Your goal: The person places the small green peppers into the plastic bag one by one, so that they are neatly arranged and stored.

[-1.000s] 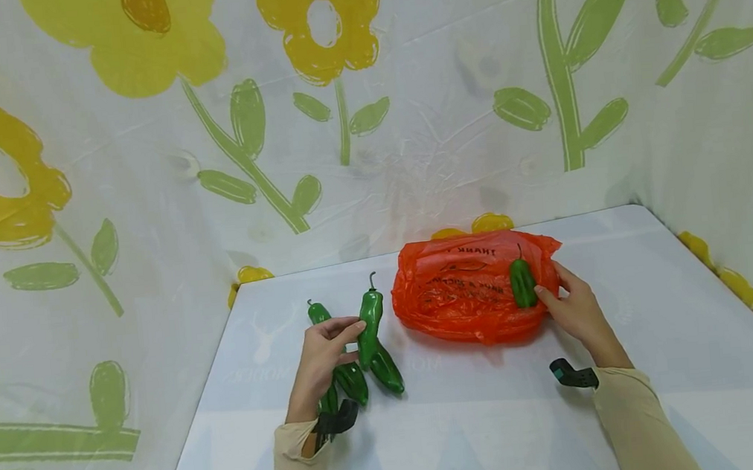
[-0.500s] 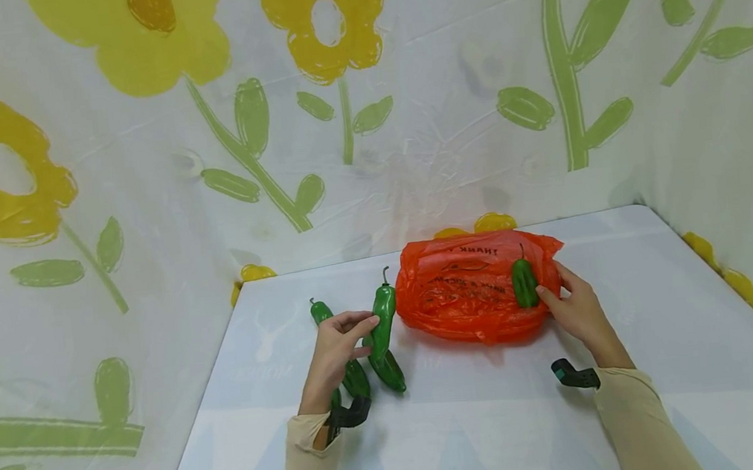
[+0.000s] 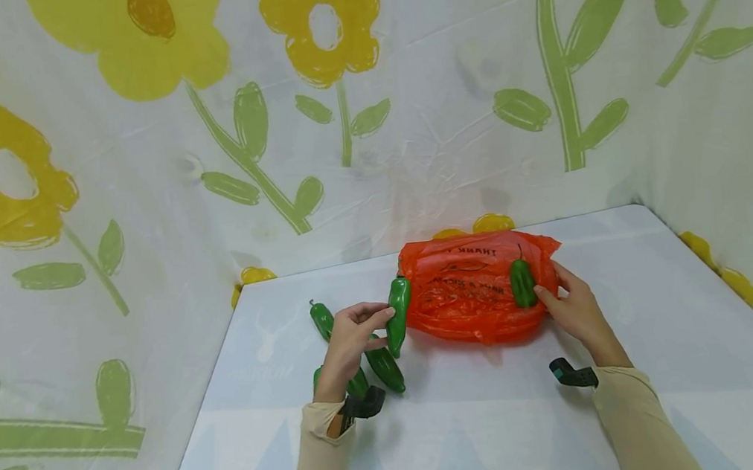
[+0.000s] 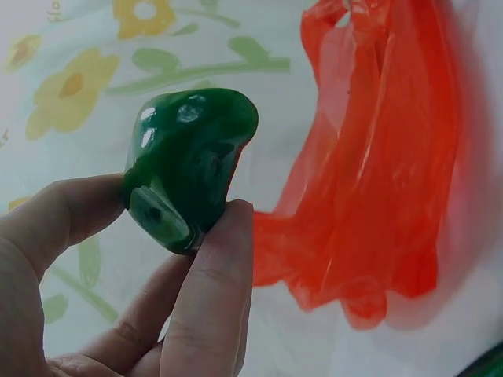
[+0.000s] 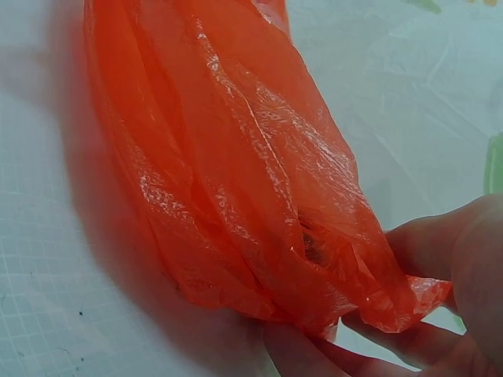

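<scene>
My left hand (image 3: 351, 345) pinches a glossy green pepper (image 3: 399, 319) between thumb and fingers, held upright at the left edge of a red plastic bag (image 3: 463, 306). In the left wrist view its blunt, folded end (image 4: 189, 149) faces the camera, apart from the bag. My right hand (image 3: 580, 313) grips the bag's right edge, the thin film (image 5: 385, 302) bunched between thumb and fingers in the right wrist view. A shorter green pepper (image 3: 523, 283) shows upright within the bag's outline, close to the right fingertips. Dark printed lettering covers the bag's middle.
Several more green peppers lie on the white table (image 3: 461, 436) under and around the left hand, one pepper (image 3: 385, 370) just right of it and another pepper (image 3: 321, 319) farther back. A flower-printed curtain (image 3: 434, 125) hangs behind and at both sides.
My left hand has moved right with its pepper, from above the loose peppers to the bag's left edge. My right hand keeps its grip on the bag in the same place.
</scene>
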### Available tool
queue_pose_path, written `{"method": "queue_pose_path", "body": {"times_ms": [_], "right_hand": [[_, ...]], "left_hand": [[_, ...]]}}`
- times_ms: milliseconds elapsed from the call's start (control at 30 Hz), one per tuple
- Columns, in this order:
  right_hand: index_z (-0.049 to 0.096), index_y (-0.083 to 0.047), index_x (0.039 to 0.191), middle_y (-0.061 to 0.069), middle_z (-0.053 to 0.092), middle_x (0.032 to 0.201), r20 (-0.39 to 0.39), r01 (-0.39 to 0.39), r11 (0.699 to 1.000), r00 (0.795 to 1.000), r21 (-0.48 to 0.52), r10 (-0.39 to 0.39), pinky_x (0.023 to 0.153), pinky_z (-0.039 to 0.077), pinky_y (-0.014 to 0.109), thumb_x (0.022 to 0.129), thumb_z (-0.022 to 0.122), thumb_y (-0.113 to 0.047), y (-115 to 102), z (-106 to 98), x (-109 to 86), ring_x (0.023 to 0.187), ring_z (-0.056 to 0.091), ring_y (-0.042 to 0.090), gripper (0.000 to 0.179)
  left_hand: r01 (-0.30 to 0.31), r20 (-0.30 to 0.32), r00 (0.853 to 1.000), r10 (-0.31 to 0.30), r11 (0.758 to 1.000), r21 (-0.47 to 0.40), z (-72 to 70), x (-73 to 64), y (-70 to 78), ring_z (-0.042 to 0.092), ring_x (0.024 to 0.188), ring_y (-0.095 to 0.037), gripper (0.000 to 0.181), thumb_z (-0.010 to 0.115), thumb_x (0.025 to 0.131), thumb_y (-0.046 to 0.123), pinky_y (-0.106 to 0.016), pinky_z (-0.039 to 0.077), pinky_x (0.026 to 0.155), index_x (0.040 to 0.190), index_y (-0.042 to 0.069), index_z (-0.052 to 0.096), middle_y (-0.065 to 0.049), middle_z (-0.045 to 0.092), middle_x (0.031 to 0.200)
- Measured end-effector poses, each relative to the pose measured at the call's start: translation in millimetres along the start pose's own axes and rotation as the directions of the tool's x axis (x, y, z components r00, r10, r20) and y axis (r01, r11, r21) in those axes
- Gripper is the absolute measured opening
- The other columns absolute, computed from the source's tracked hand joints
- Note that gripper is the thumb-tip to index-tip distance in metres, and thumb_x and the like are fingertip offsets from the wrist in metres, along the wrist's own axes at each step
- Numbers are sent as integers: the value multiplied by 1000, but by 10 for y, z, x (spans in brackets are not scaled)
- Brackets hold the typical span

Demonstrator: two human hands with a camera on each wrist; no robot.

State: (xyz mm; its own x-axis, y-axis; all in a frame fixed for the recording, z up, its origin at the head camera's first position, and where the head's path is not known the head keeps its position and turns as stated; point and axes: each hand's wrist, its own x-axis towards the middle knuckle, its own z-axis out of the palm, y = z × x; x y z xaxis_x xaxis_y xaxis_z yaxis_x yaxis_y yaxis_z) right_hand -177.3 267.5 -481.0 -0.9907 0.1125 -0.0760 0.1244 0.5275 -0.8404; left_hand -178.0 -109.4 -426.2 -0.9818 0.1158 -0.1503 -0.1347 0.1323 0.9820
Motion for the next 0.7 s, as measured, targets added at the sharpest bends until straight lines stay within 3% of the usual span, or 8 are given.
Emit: {"method": "queue_pose_path", "body": {"times_ms": [400,700], "right_hand": [[12,-8,166,33,27,164,9,-35,999,999,-21,35,113,35,72,109,50,-29,-48,-18,10,151,26,56,72],[11,-9,166,33,27,164,15,-36,999,999,-17,36,110,42,68,110,49,-32,-30,-23,-11,148,31,57,72]], "left_hand": [[-32,39,999,33,999,-17,249,122,78,71,79,-13,31,74,95,20,-42,66,72,115,-3,73,-3,75,92],[-11,45,999,13,999,-32,426,232,117,72,84,-11,33,76,94,23,-37,66,71,116,-1,74,-7,75,99]]}}
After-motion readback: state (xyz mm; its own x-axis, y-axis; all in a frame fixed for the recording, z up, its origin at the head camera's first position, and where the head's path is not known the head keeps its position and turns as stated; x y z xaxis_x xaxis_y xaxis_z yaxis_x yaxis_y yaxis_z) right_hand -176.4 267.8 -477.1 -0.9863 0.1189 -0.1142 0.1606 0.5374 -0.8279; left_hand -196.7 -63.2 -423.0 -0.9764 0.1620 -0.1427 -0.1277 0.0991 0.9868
